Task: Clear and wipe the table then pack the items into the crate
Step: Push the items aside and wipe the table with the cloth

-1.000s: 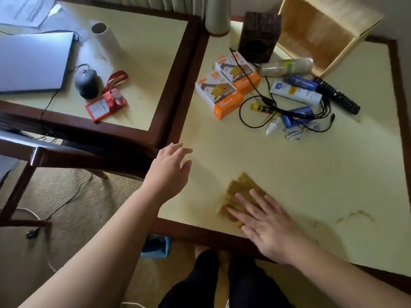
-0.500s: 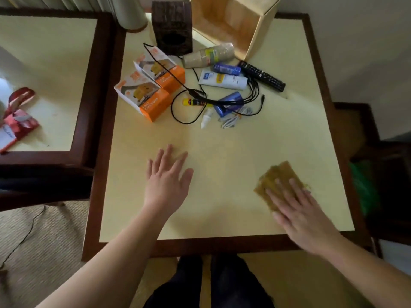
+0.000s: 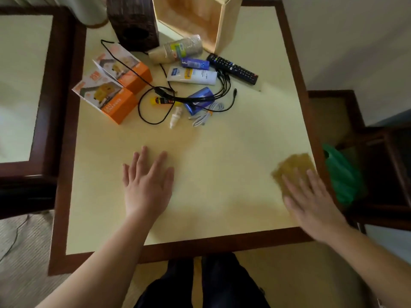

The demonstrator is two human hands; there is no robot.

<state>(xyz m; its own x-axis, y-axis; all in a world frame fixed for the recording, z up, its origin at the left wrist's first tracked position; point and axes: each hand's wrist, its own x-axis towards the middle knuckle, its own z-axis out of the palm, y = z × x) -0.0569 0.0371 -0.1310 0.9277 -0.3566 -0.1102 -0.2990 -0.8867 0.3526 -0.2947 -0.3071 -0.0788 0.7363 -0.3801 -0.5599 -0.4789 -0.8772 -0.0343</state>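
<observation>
My right hand [image 3: 311, 201] presses flat on a mustard-yellow cloth [image 3: 291, 166] near the right edge of the cream table [image 3: 222, 174]. My left hand [image 3: 148, 185] rests flat, fingers spread, on the table's near middle. A wooden crate [image 3: 224, 30] lies on its side at the far edge. In front of it lie two orange boxes [image 3: 111, 92], a stack of paper cups [image 3: 178, 50], a white tube [image 3: 192, 75], a small blue tube [image 3: 195, 63], a black remote [image 3: 232, 67], a blue pouch [image 3: 200, 100], black cables [image 3: 155, 92], a glue stick [image 3: 161, 101] and a small white bottle [image 3: 175, 115].
A dark woven box [image 3: 133, 21] stands at the far left of the table. A second table [image 3: 22, 85] adjoins on the left. A green bag [image 3: 340, 176] sits on dark furniture off the right edge. My legs show below the near edge.
My right hand has slid the cloth across the table from the near left to the right edge. My left hand came down flat on the table. The view swung right.
</observation>
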